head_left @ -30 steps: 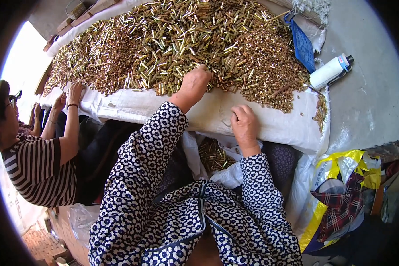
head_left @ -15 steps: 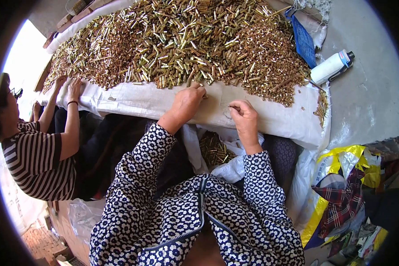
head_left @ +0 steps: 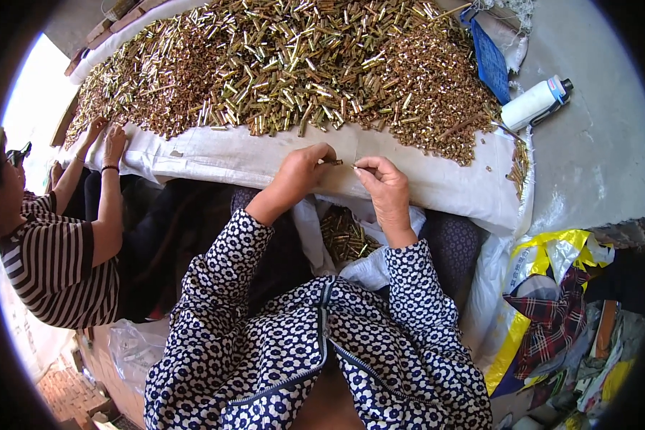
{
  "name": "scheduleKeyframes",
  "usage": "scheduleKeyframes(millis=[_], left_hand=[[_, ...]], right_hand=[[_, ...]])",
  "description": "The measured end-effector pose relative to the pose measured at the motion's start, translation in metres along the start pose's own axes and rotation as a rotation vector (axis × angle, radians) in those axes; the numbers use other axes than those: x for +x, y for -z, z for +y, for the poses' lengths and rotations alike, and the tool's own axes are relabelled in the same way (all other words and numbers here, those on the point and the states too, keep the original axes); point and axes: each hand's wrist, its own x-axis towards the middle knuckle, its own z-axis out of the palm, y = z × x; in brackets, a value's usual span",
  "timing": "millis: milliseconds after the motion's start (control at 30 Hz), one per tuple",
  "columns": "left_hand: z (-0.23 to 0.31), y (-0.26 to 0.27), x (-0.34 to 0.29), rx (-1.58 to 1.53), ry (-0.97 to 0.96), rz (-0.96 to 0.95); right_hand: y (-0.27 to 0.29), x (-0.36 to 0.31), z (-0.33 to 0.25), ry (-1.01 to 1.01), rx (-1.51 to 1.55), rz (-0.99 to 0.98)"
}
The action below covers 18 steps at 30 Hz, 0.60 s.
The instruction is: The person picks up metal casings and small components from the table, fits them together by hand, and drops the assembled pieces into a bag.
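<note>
A big heap of small brass tubes [head_left: 294, 64] covers a white cloth [head_left: 229, 158] on the table. My left hand [head_left: 301, 172] pinches one small brass tube [head_left: 332, 163] at its fingertips, just above the cloth's front edge. My right hand [head_left: 383, 186] is close beside it, thumb and forefinger pinched on a tiny metal piece facing the tube. Below my hands, a white bag [head_left: 347, 236] in my lap holds more brass tubes.
A person in a striped shirt [head_left: 54, 258] sits at my left with both hands [head_left: 104, 136] at the heap's edge. A white bottle [head_left: 534, 104] and blue cloth [head_left: 491, 61] lie at the far right. Bags and plaid fabric [head_left: 552, 315] are piled at the lower right.
My left hand has drawn back from the heap to the cloth's front edge with a tube. My right hand rose from the cloth to meet it.
</note>
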Motion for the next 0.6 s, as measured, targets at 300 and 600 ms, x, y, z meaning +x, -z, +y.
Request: scheduleKeyframes(millis=[300, 600], left_hand=[[0.0, -0.012, -0.01, -0.52, 0.068, -0.012], [-0.001, -0.02, -0.012, -0.819, 0.172, 0.059]], right_hand=[[0.0, -0.004, 0.003, 0.031, 0.017, 0.003], [0.002, -0.005, 0.0, 0.195, -0.131, 0.009]])
